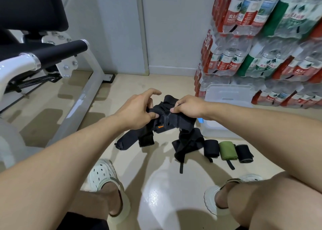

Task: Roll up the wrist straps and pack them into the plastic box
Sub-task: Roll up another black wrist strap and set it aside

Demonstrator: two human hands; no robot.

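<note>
midair, both hands pinch black strap

Bright indoor light, glare on glossy floor, soft shadows, wide-angle bending at edges

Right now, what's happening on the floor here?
A person crouched on the floor holds a black wrist strap in both hands, the left hand and right hand pinching it above the floor. Loose black straps lie under it. Three rolled straps, two black and one green, sit in a row on the floor to the right. The clear plastic box stands behind the right arm; whether anything is in it is unclear.
</note>
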